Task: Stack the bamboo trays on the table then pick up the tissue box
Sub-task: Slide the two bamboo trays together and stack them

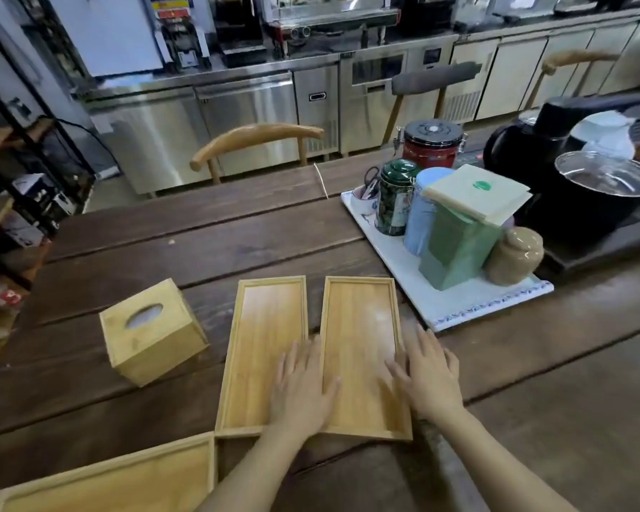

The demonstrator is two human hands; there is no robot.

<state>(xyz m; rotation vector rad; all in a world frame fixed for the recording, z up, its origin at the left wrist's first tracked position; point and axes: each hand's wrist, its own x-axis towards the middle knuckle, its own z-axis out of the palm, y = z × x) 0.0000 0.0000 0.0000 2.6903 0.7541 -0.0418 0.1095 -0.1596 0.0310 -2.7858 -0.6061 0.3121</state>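
Note:
Two long bamboo trays lie side by side on the dark wooden table [200, 230]: a left tray [263, 327] and a right tray [359, 319]. My left hand [303, 386] rests flat, fingers apart, over the gap between them. My right hand [425, 371] lies on the right tray's right rim, thumb inside the tray, fingers spread. A larger bamboo tray [126, 482] sits at the near left edge of the view. The bamboo tissue box [152, 330], with an oval slot on top, stands to the left of the trays.
A white patterned tray [470, 304] at the right holds tins, a green box and a beige jar. Behind it stand a black kettle [521, 142] and a pot with a glass lid [606, 175]. Wooden chairs [255, 136] line the table's far side.

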